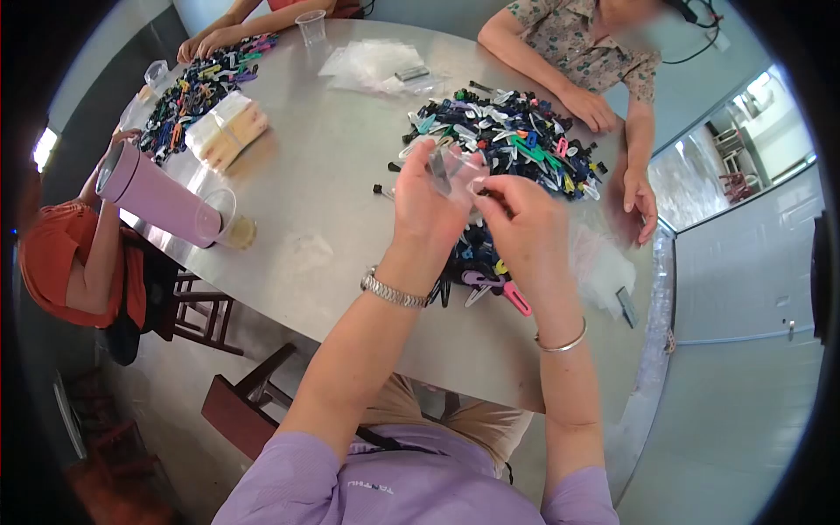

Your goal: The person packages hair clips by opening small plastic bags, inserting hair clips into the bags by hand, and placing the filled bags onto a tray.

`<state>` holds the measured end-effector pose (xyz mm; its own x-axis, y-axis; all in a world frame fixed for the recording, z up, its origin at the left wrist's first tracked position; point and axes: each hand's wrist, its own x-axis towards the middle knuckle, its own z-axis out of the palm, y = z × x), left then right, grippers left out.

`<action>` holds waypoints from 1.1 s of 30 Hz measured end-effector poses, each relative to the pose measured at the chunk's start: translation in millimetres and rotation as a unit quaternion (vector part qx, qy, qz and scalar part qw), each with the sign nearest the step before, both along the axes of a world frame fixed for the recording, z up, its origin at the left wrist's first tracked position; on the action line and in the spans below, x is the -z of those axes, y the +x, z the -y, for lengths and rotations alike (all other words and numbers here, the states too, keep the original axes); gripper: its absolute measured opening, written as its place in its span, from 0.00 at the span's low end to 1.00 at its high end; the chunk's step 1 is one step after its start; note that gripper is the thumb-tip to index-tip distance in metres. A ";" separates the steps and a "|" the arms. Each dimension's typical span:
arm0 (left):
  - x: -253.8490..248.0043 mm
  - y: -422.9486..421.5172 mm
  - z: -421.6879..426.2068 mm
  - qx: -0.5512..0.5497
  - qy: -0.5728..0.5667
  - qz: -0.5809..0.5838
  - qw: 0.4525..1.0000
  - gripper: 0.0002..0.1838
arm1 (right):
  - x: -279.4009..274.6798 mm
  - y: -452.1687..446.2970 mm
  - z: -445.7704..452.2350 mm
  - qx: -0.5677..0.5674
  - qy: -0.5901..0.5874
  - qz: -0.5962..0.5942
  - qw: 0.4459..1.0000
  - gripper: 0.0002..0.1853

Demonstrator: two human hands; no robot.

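My left hand, with a metal watch at the wrist, is raised over the table and holds a small clear plastic bag between thumb and fingers. My right hand, with a bangle at the wrist, pinches at the bag's near edge, with a small dark item at its fingertips. Behind and beneath both hands lies a large pile of colourful hair clips. Pink and purple clips lie on its near side, by my right wrist.
The metal table bears a pink tumbler, plastic cups, banded packets, clear bags, more bags and another clip pile. Co-workers sit at the far right, far left and left.
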<state>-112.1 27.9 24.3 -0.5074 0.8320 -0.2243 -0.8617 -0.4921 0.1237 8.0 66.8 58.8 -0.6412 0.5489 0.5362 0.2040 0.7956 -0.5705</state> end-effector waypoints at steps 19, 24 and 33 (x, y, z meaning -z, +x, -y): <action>12.2 -30.1 7.7 0.021 0.145 0.186 0.971 0.23 | 45.8 13.3 -58.9 0.007 -0.183 -0.027 0.983 0.09; 6.6 -24.5 6.1 -0.002 0.082 0.101 0.992 0.21 | 60.7 13.5 -66.2 0.017 0.029 0.110 0.993 0.09; 10.2 -27.5 3.6 -0.029 0.073 0.122 0.989 0.20 | 50.2 -16.0 -20.5 -0.012 0.104 0.047 0.993 0.07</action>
